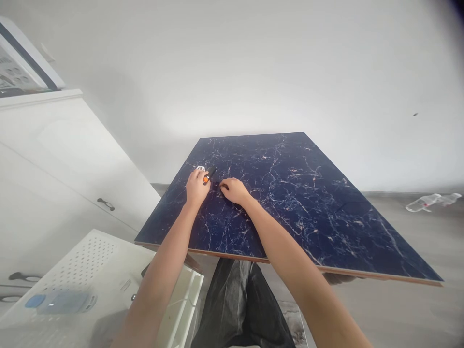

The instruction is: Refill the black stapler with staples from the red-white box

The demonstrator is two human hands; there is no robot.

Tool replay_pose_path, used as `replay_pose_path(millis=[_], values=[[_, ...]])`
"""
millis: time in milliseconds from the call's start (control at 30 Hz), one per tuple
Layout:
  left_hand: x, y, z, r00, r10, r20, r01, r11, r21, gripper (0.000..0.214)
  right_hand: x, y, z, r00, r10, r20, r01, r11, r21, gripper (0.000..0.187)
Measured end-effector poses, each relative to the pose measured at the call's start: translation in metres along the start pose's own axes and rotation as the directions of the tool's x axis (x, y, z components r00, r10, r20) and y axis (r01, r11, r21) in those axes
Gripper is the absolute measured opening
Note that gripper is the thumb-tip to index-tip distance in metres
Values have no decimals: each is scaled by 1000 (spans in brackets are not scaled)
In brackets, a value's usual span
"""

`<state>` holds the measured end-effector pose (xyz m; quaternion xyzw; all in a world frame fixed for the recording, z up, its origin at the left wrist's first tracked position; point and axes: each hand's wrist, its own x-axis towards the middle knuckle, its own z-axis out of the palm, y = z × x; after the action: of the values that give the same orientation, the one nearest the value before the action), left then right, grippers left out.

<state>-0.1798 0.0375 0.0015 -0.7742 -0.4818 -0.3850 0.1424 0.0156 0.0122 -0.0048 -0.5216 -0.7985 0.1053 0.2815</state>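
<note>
My left hand (pixel 197 187) curls around a black-and-orange tool handle (pixel 209 174), possibly a utility knife, on a dark blue marble-patterned tabletop (pixel 297 193). A small white item (pixel 200 168) lies just beyond the tool's far end. My right hand (pixel 234 190) sits close by, with its fingertips on the tabletop beside a small black object (pixel 219 185). Those fingers partly hide the object, so I cannot tell whether they grip it.
White cabinet doors (pixel 68 164) with dark handles stand to the left. A white perforated rack (pixel 94 270) with a blue-capped bottle (pixel 61 301) sits at lower left. A clear plastic bottle (pixel 431 201) lies on the grey floor at right.
</note>
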Motion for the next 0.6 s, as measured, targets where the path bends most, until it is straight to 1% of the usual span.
replay_pose_path(millis=[133, 200, 267, 367, 467, 533, 600], values=[[-1, 0, 0, 988, -146, -41, 146, 989, 5, 23, -1, -2, -2, 1000, 14, 11, -14, 1000, -4, 25], [0, 0, -1, 979, -195, -60, 195, 981, -14, 23, -1, -3, -2, 1000, 15, 18, -15, 1000, -5, 26], [0, 0, -1, 972, -228, -53, 226, 973, -34, 25, -1, -3, -2, 1000, 10, 22, -10, 1000, -8, 26], [-1, 1, 1, 971, -238, -8, 237, 970, -43, 25, -2, -3, 0, 1000, -1, 18, 2, 1000, -18, 25], [-4, 2, 3, 978, -208, 22, 209, 976, -55, 28, -2, -4, 1, 1000, 0, 17, 1, 1000, -31, 24], [-4, 1, 3, 982, -187, 3, 187, 979, -79, 28, -2, -4, 1, 1000, -1, 17, 1, 999, -36, 25], [3, -3, 3, 980, -195, -43, 189, 976, -111, 27, -2, -3, 1, 1000, -7, 18, 8, 999, -35, 25]])
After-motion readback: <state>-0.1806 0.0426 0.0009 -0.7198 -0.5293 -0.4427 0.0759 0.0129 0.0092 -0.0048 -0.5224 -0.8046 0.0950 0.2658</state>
